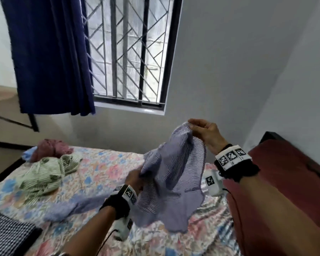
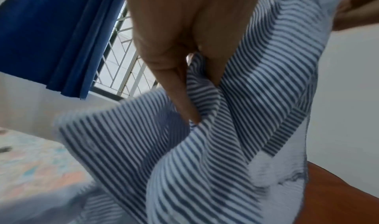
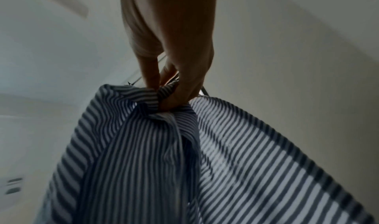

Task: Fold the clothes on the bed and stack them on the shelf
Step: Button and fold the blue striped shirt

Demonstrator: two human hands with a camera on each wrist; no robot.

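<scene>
A blue-and-white striped shirt (image 1: 172, 174) hangs in the air over the bed (image 1: 103, 163), held by both hands. My right hand (image 1: 201, 131) pinches its top edge, highest in the head view; in the right wrist view my right hand (image 3: 166, 96) has the bunched cloth between thumb and fingers. Lower and to the left, my left hand (image 1: 135, 179) grips another part of the shirt (image 2: 205, 138), where my left hand (image 2: 192, 88) has its fingers buried in a fold. One sleeve trails onto the floral sheet. The shelf is not in view.
A green striped garment (image 1: 44, 172) lies crumpled on the bed's left side, with a maroon garment (image 1: 50, 148) and a pale blue one (image 1: 29, 153) behind it. A black-and-white striped cloth (image 1: 6, 231) sits at the near left corner. A dark red pillow (image 1: 284, 182) lies on the right.
</scene>
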